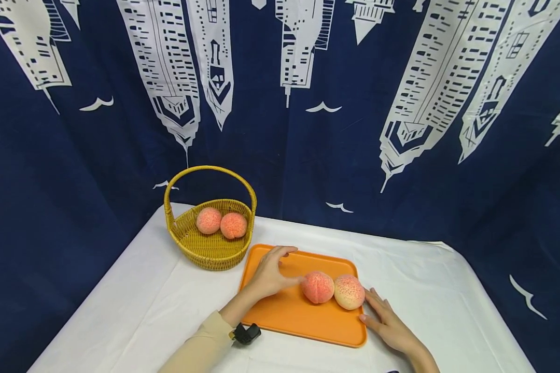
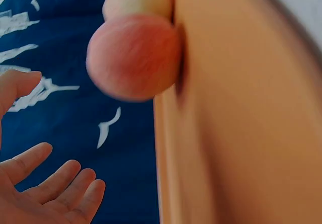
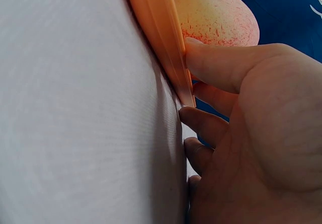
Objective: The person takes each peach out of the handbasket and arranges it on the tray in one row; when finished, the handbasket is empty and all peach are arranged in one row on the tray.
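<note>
Over the orange tray, my left hand is spread with thumb and fingers wide apart and nothing between them. Its thumb points at a pink peach, which lies on the tray. In the left wrist view that peach stands clear of the fingers. Right beside it sits a paler, yellowish peach. My right hand lies at the tray's right edge. In the right wrist view its thumb touches the tray rim, and the other fingertips rest low on the white cloth.
A yellow woven basket with a tall arched handle stands beyond the tray at left, two peaches inside. White cloth covers the table. A dark blue curtain with white building prints hangs behind it.
</note>
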`<state>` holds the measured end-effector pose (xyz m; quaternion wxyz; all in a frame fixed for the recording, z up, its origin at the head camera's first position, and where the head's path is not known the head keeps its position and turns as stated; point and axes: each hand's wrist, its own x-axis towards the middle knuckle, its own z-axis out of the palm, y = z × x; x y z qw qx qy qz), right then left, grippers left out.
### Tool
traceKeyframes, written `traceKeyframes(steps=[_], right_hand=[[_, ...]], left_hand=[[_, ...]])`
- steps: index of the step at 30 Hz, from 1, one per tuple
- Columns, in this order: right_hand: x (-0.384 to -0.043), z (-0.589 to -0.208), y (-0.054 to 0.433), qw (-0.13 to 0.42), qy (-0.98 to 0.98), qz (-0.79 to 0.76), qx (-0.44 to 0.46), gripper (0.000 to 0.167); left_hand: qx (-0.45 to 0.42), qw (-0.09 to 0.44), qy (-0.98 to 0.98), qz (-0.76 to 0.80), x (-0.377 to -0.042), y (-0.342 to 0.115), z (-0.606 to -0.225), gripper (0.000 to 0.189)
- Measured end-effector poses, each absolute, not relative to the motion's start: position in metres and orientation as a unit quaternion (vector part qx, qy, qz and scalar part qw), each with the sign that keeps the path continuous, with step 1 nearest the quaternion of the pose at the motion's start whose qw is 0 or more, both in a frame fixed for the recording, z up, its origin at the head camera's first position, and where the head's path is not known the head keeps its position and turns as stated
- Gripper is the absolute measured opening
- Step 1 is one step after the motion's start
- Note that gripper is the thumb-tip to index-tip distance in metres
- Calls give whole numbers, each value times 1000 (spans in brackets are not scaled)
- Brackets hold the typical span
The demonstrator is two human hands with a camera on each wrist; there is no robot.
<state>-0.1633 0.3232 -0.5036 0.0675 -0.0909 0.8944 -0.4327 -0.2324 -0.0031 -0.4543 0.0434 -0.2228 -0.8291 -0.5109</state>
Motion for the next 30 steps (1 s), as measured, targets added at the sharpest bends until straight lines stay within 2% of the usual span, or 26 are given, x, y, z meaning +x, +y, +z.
traceKeyframes(steps=[7,14,20,30], right_hand=[[-165,-503,322,67,893,-435,-96,69],[-166,-504,324,78,897,-427,-87,69],[-164,-503,326,74,897,-426,-88,69],[-164,-504,324,76,894,-432,-89,68]], left_hand=[[-188,107,-811,-544,-242,-55,-437,62],[-118,184,-816,-536,-268,-119,-425,59],[-71,166,-841,-510,-287,-143,-427,60],[-48,134,-854,-500,-311,-135,-438,62]])
